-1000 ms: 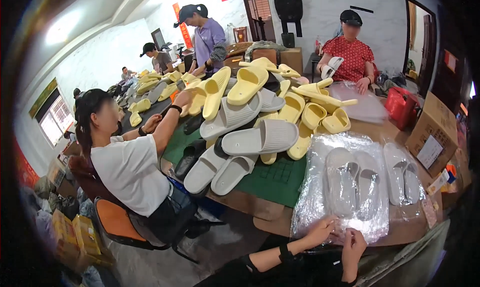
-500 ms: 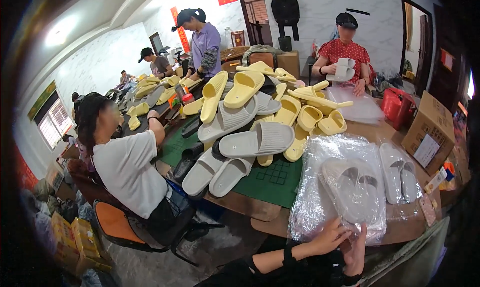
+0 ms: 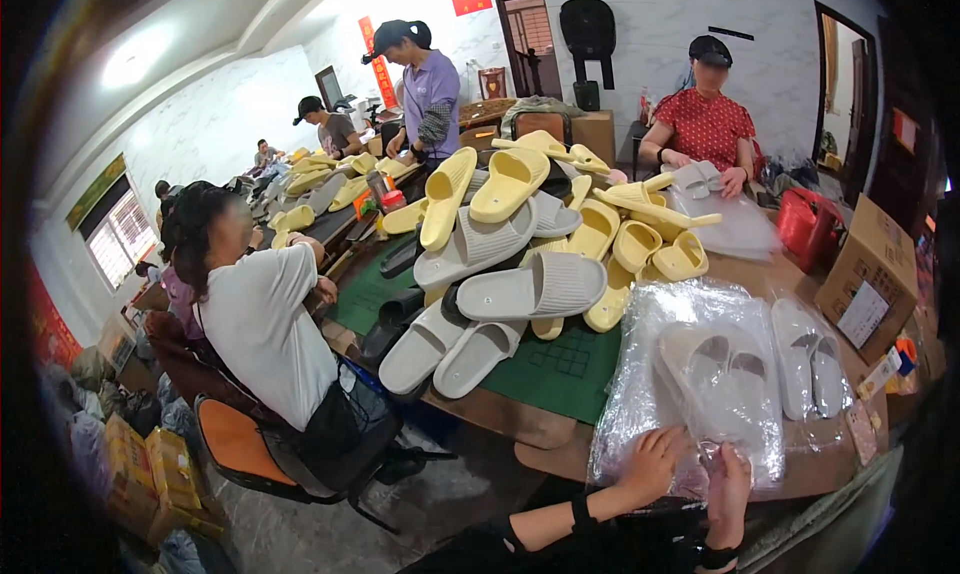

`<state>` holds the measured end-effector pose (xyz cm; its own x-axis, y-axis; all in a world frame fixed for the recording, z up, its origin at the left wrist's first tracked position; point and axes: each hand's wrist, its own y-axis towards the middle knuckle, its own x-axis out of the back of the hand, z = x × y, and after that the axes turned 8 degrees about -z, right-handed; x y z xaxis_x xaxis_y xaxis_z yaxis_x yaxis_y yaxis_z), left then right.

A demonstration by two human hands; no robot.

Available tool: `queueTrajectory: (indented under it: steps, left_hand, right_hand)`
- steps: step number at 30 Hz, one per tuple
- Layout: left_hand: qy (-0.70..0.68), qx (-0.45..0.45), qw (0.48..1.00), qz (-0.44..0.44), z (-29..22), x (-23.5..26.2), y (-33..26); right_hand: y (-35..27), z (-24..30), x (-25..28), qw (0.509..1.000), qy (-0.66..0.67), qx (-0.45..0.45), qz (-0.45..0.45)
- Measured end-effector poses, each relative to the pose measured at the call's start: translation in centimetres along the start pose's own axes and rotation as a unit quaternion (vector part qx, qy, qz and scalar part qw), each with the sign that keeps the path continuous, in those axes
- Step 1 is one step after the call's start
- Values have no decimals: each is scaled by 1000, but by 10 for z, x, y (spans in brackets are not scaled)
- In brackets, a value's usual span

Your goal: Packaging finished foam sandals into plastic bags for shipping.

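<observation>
Bagging step, lower right of frame: left hand [image 3: 652, 466] and right hand [image 3: 727, 479] both pinch the clear bag [image 3: 640, 394] holding grey slippers [image 3: 722, 372] at the table [image 3: 520, 419] edge; sealing likely needs flattening.

Bare forearms w/ black wristbands on both; hands [image 3: 650, 464] ungloved; dark trousers below.

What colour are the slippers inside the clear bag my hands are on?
Pale grey slippers in the clear bag, clearest in the head view.
</observation>
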<state>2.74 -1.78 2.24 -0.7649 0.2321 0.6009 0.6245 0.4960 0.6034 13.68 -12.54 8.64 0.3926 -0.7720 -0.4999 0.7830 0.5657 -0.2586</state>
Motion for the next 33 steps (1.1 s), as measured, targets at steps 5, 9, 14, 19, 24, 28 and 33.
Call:
queueTrajectory:
  steps: [5,9,14,19,24,28,33]
  left_hand:
    - [130,-12,991,21,9,0,0]
    - [184,-39,981,51,18,-4,-13]
    - [184,-34,979,79,19,-14,-16]
    - [137,12,966,217,56,-47,-45]
    - [127,-160,979,-24,48,-38,-39]
    - [21,-102,994,28,43,-19,-32]
    - [200,-64,977,42,28,4,-14]
  right_hand:
    - [-2,13,6,997,-26,53,-40]
    - [-27,34,33,987,-132,19,87]
    - [-52,64,34,992,-76,68,75]
    - [-73,76,29,974,-98,112,173]
    - [-70,115,26,914,-153,14,375]
    - [-63,126,-31,874,-127,57,466]
    - [-19,136,-68,920,-294,93,241]
